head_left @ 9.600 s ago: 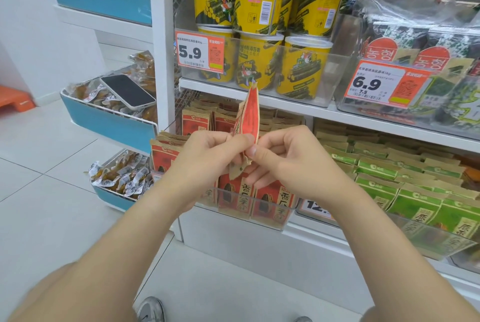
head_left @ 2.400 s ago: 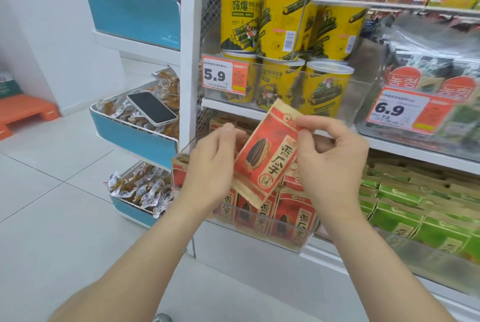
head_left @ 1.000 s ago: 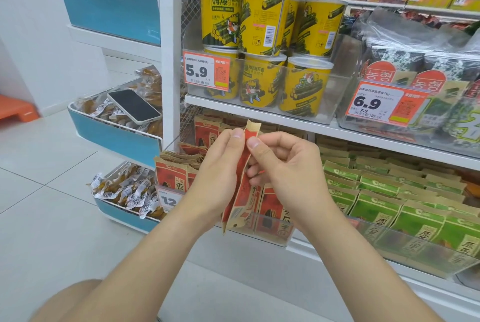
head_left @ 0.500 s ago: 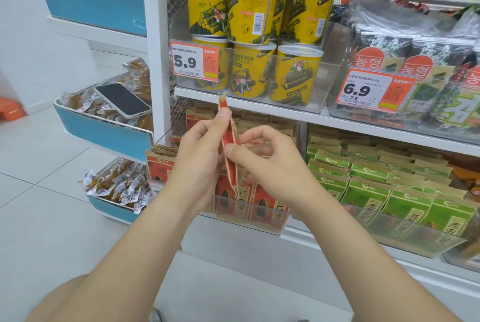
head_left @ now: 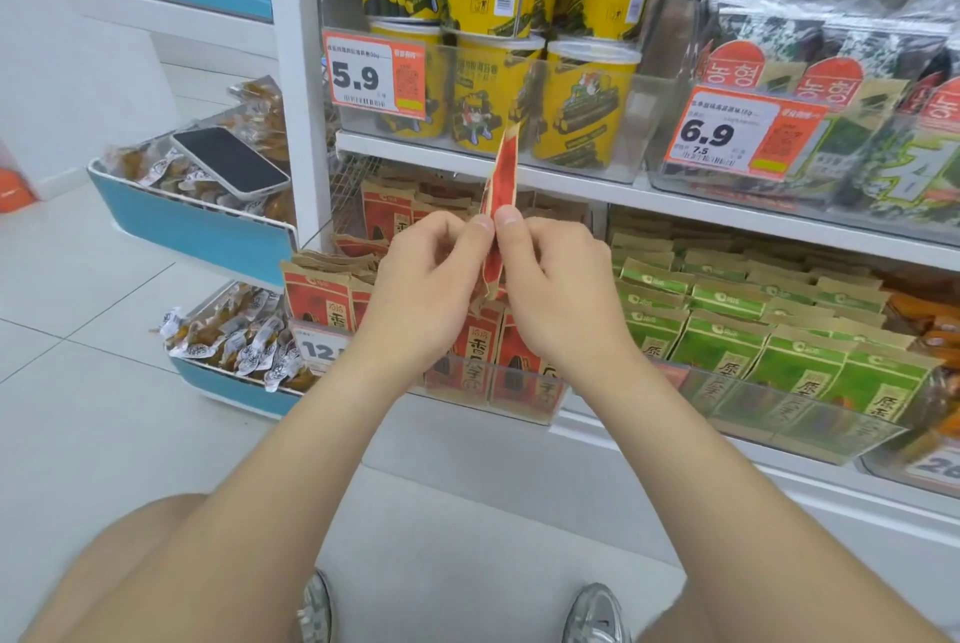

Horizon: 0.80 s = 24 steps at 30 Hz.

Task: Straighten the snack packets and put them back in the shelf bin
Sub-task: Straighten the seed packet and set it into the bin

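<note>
A red and brown snack packet point(head_left: 503, 177) stands edge-on to the camera, upright, in front of the shelf. My left hand point(head_left: 423, 286) and my right hand point(head_left: 558, 286) both pinch it near its middle, thumbs meeting at its edge. Just behind and below the hands is a clear shelf bin point(head_left: 524, 395) holding several matching red packets point(head_left: 317, 291) in rows; the hands hide part of them.
Green packets point(head_left: 789, 356) fill the bin to the right. Yellow canisters point(head_left: 582, 107) and seaweed packs point(head_left: 857, 71) sit on the shelf above. At the left, blue bins hold wrapped snacks point(head_left: 234, 341), with a phone point(head_left: 228, 162) lying on top. My shoes point(head_left: 592, 614) are on the tiled floor.
Both hands have stayed on the packet, sliding their pinch down toward its middle. The packet stays edge-on and upright. The camera has dipped, bringing my knees and shoes into view.
</note>
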### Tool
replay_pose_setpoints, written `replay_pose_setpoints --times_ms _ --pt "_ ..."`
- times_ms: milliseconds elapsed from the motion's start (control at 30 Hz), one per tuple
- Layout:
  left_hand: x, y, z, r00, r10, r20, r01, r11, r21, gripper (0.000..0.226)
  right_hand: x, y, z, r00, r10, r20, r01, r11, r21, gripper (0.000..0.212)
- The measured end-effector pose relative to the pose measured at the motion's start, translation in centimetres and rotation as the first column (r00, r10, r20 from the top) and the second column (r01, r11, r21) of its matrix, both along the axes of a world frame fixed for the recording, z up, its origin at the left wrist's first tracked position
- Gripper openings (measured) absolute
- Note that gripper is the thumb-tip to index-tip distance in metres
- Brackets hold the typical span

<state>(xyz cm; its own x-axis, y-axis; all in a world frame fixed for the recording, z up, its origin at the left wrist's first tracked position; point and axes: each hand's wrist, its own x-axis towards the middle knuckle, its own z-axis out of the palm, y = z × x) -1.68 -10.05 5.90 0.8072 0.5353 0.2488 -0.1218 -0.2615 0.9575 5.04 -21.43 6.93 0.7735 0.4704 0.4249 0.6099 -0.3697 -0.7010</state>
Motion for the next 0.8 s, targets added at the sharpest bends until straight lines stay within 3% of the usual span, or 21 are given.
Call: replay_pose_setpoints --times_ms 67,267,400,800 --pt "0.1 -0.1 -0.2 0.999 0.036 -0.007 -0.036 0.998 0.058 0.041 0.0 -0.1 0.0 0.999 0.022 0.031 -0.021 0.999 -0.031 0.056" --pt "0.1 0.3 -0.7 0.997 0.078 0.026 -0.081 0.983 0.163 0.034 0.4 -0.7 0.5 0.989 0.136 -0.064 -0.138 0.990 -0.040 0.029" --pt "-0.2 0.5 -0.3 0.999 0.052 0.013 -0.053 0.974 0.220 0.039 1.4 -1.2 0.5 0.968 0.236 -0.091 -0.237 0.971 -0.009 0.025" --pt "-0.5 1.2 -0.4 0.994 -0.112 0.018 0.111 0.994 0.013 0.042 1.8 -0.8 0.1 0.947 0.240 -0.216 -0.229 0.971 0.072 0.024"
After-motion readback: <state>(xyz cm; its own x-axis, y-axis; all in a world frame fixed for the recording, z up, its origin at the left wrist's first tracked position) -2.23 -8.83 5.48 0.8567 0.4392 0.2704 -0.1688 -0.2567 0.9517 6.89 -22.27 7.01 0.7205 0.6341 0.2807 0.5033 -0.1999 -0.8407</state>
